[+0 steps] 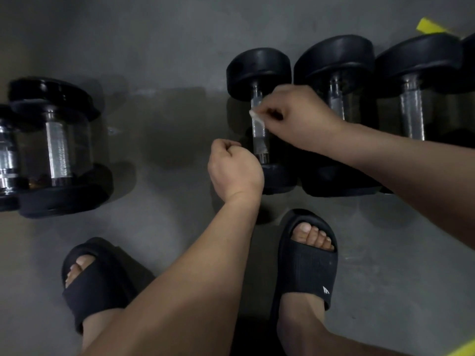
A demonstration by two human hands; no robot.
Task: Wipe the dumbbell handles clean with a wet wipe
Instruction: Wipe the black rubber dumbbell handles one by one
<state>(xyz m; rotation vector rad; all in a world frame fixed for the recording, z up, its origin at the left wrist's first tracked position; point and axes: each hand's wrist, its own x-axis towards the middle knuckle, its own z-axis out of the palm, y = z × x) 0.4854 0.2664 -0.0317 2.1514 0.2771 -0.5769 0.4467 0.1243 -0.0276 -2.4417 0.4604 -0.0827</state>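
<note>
The right hand [295,116] pinches a white wet wipe [254,115] against the knurled chrome handle [260,140] of a black round-headed dumbbell [259,70] on the grey floor [167,73], the left hand [235,170] an empty fist just left.

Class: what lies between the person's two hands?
In the head view, the dumbbell handle lies between the left hand and the right hand, which pinches the wet wipe against it.

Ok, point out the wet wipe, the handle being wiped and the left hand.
wet wipe [254,115]: head view, its exposed white corner.
handle [260,141]: head view, knurled metal below the wipe.
left hand [235,168]: head view, back of the curled fist.
</note>
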